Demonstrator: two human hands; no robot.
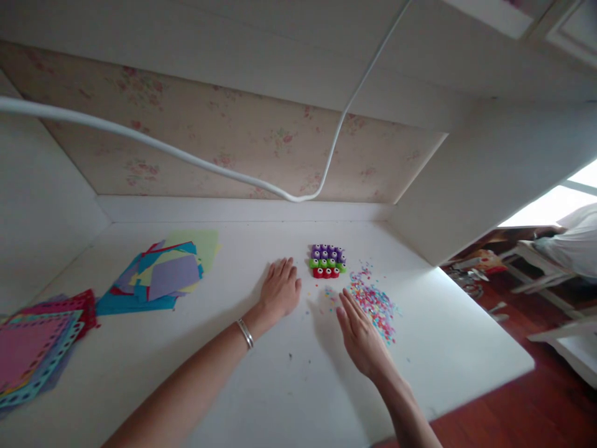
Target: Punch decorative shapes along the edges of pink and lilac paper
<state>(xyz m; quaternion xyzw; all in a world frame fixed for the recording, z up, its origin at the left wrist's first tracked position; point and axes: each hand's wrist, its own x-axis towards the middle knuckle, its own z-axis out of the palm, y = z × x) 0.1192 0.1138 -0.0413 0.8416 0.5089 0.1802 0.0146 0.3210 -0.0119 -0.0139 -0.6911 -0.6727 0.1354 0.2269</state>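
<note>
The left hand's (pixel 281 289) fingers are slightly spread, palm down on the white desk (pixel 261 386), holding nothing that shows. A silver bracelet (pixel 245 334) circles that wrist. The right hand's (pixel 361 333) fingers are held straight and close together, with the hand turned on its edge beside a scattered pile of confetti (pixel 377 305) in pink, red, blue and purple; whether the fingertips touch the pieces cannot be told. A thinner patch of bits (pixel 330 298) lies between the two hands, nearer the right one.

Just beyond the hands, near the confetti, sit small figures with round eyes (pixel 328 255), packed in rows: purple at the back, then green, then red in front. Left of the left hand, well apart from it, lies a loose heap of plain colored paper (pixel 175 274), and farther left a stack of paper with punched edges (pixel 37 348). A white cable (pixel 214 168) hangs in front of the flowered wall (pixel 242 137).
</note>
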